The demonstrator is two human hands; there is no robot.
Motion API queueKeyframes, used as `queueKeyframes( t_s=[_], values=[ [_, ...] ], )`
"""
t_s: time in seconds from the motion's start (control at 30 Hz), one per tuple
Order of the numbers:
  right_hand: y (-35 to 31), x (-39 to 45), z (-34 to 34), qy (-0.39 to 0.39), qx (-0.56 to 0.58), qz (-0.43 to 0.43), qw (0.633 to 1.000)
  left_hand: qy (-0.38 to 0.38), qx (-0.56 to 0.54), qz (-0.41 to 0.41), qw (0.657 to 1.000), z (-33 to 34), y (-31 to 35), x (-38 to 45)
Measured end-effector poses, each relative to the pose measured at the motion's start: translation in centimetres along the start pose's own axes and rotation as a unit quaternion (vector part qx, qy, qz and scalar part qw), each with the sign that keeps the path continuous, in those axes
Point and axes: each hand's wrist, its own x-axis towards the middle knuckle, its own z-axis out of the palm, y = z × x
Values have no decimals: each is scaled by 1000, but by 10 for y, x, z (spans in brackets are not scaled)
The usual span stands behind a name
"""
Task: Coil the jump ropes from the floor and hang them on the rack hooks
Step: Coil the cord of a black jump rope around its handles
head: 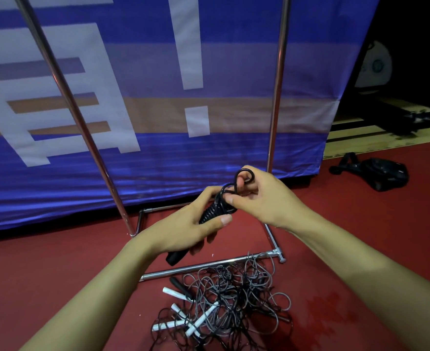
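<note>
My left hand (191,229) grips a black jump rope (212,211) by its handles, with the cord wound tightly round them. The black handle end sticks out below my palm. My right hand (262,198) pinches a small loop of the same cord at the top of the bundle. On the red floor below lies a tangled pile of ropes (229,300), grey and black cords with white and black handles. The chrome rack (276,102) stands in front of me, its two uprights rising out of view; no hooks are visible.
The rack's base bars (208,266) lie on the floor just behind the pile. A blue and white banner (158,160) hangs behind the rack. A black bag (383,173) with straps lies at the right on the floor. Dark equipment stands at the far right.
</note>
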Motion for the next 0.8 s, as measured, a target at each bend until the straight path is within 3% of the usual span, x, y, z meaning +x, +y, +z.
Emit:
queueKeyframes(
  t_s=[0.13,0.47,0.6,0.8],
  values=[
    [1,0,2,1,23,15,1000,10,-8,0,1000,-1,-2,0],
    [-3,2,3,-46,-5,-43,998,8,-6,-8,1000,2,-1,0],
    [3,-1,3,-91,-33,-42,994,-7,21,-3,1000,1,-5,-3],
    [-7,1,-1,-4,2,-89,996,0,-24,-5,1000,-1,-6,3]
  ],
)
